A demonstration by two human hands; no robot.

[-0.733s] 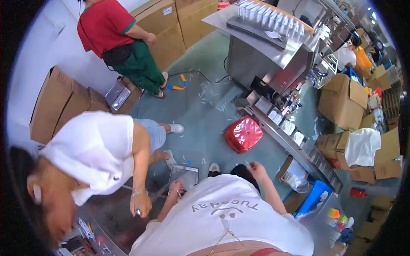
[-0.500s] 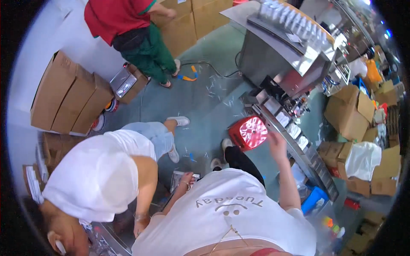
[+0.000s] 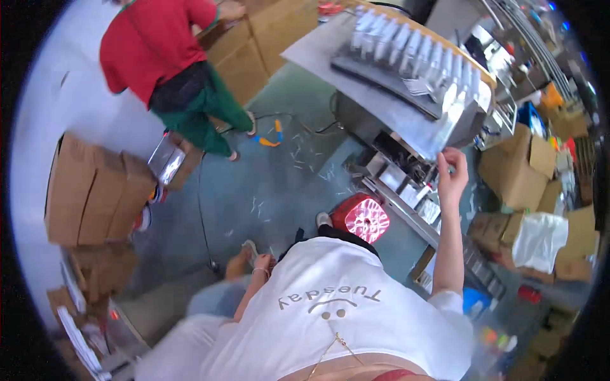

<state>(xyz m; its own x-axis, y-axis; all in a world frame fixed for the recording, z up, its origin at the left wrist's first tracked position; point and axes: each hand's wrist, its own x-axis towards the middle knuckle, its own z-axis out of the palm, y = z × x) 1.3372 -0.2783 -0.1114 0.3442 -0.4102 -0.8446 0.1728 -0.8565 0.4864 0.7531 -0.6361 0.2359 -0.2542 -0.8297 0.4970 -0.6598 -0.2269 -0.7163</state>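
My right hand point(image 3: 452, 170) is raised at the near corner of a metal-topped table point(image 3: 397, 117). Its fingers are half bent, with a gap between them and the thumb, and I see nothing held there. Rows of clear, tube-like pieces point(image 3: 416, 51) stand on that table, beside a dark flat tray point(image 3: 381, 82). My left hand point(image 3: 263, 261) hangs low at my side, its fingers curled; whatever may be inside them is hidden. Between the table and my body are a narrow metal conveyor point(image 3: 406, 209) and a red stool point(image 3: 363, 219).
A person in a red shirt point(image 3: 155, 47) stands by tall cartons point(image 3: 273, 32). Another in white point(image 3: 181, 349) is blurred at lower left. Brown cartons point(image 3: 95, 190) line the left wall; more boxes point(image 3: 515, 168) stand right. A cable point(image 3: 203, 222) and white scraps lie on the floor.
My right hand has risen from above the conveyor to the table corner. The view has shifted toward the table. The person in white has dropped lower in the picture, now mostly hidden behind me.
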